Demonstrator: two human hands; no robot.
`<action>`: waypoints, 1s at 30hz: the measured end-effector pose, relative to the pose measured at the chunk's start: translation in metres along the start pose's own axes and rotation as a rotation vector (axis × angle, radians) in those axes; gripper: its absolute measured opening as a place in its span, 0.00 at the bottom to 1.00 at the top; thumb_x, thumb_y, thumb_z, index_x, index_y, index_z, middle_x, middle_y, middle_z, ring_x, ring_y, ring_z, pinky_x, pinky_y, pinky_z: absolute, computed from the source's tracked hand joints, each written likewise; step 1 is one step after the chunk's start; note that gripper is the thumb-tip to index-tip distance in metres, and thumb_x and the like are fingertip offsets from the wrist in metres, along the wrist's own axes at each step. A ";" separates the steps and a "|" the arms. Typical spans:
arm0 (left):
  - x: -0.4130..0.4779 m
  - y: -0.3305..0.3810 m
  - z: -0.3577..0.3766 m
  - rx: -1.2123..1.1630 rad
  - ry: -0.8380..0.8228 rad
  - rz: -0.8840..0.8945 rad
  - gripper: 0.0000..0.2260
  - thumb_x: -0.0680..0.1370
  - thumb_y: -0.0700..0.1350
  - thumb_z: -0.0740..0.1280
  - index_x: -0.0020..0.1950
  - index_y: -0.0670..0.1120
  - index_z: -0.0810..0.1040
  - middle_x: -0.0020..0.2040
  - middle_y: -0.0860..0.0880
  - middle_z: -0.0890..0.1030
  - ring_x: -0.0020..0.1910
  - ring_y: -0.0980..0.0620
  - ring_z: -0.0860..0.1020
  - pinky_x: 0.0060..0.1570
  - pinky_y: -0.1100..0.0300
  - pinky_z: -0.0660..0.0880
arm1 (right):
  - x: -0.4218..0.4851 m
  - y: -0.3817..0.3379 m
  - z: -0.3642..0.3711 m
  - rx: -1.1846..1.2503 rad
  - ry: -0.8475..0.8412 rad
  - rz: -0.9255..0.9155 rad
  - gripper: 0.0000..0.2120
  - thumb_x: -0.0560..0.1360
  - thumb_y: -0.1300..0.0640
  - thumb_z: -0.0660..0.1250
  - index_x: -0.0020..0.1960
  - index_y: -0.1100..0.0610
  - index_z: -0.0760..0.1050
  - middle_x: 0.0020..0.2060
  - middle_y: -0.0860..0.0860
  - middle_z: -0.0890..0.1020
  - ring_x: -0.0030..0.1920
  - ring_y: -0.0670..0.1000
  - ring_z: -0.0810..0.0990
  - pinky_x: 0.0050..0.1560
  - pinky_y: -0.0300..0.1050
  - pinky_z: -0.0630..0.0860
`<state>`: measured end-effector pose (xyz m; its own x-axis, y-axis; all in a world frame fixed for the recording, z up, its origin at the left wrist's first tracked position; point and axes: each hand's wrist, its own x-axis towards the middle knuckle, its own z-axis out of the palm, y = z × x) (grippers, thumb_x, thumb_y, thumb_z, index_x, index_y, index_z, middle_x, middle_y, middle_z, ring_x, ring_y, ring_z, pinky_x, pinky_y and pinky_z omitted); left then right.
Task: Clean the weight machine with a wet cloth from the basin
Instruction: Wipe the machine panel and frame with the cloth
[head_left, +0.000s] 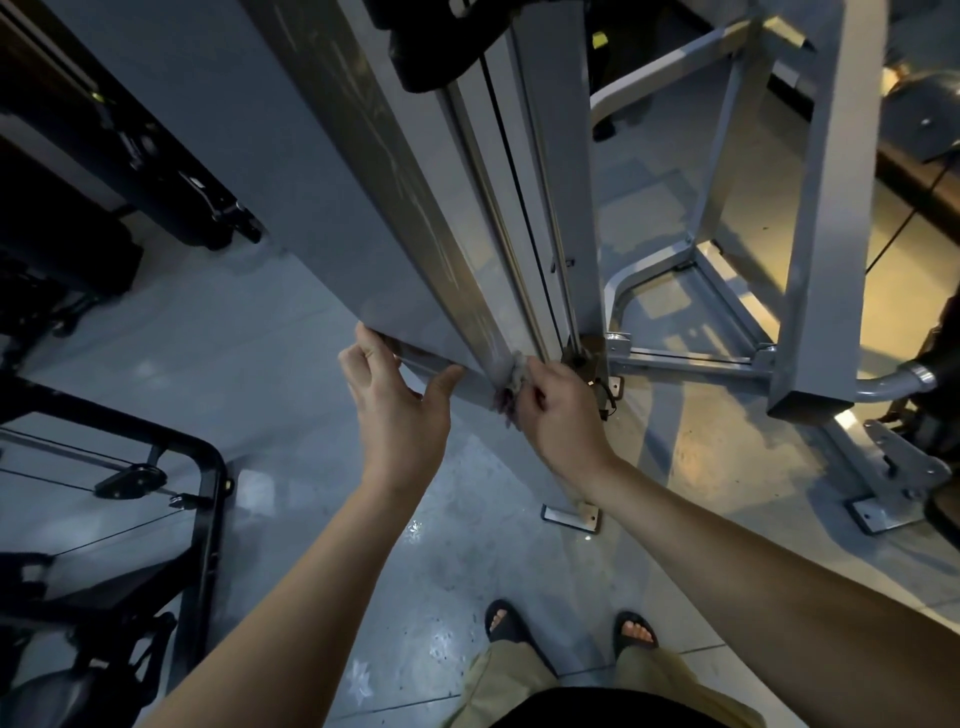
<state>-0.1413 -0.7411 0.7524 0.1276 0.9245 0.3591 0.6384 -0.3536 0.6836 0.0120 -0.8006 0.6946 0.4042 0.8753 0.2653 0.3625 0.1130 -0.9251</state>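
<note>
Far L, at 8 o'clock of the view, a black frame (205, 525) w/ thin cables and a pulley stands on the grey tiled floor (291, 395). More dark gym gear sits at 10 o'clock. The weight machine (291, 182), grey, runs from 12 o'clock down to centre: a broad flat panel, then rails and a black cable (524, 218) on its R side. The left hand (395, 405) is spread wide, fingers loosely bent against the panel's lower edge, thumb out touching the same edge, nothing held. Just beside it at its 3 o'clock, the wet cloth (511, 382) is bunched small against the machine's corner post near the base. The right hand (561, 421) pinches it, fingers curled round it. At 2–3 o'clock stands another grey steel frame (821, 208), bolted feet on the floor. At 6 o'clock: two feet in dark sandals (506, 631), khaki trouser legs.
</note>
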 end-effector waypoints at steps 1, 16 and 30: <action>0.000 0.000 0.001 -0.004 0.004 0.006 0.38 0.73 0.43 0.78 0.74 0.53 0.58 0.52 0.63 0.59 0.62 0.43 0.72 0.56 0.41 0.79 | 0.006 -0.013 -0.002 -0.003 0.046 -0.035 0.08 0.81 0.66 0.63 0.53 0.61 0.81 0.37 0.47 0.74 0.39 0.41 0.77 0.40 0.37 0.72; 0.000 0.007 -0.004 0.035 -0.018 -0.018 0.38 0.75 0.50 0.78 0.76 0.50 0.58 0.58 0.59 0.61 0.64 0.43 0.73 0.56 0.42 0.78 | 0.031 -0.057 -0.017 -0.079 0.050 -0.200 0.14 0.82 0.64 0.63 0.66 0.62 0.78 0.46 0.53 0.79 0.43 0.46 0.79 0.46 0.32 0.75; 0.003 -0.004 -0.023 0.045 -0.211 0.051 0.41 0.78 0.47 0.73 0.81 0.46 0.49 0.62 0.53 0.61 0.63 0.44 0.67 0.56 0.44 0.79 | 0.036 -0.070 -0.014 -0.219 0.104 -0.179 0.18 0.84 0.59 0.60 0.70 0.64 0.75 0.52 0.54 0.78 0.52 0.47 0.76 0.53 0.32 0.70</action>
<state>-0.1615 -0.7398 0.7654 0.3139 0.9163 0.2486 0.6596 -0.3988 0.6371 0.0128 -0.7832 0.7724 0.3968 0.7967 0.4559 0.6040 0.1474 -0.7833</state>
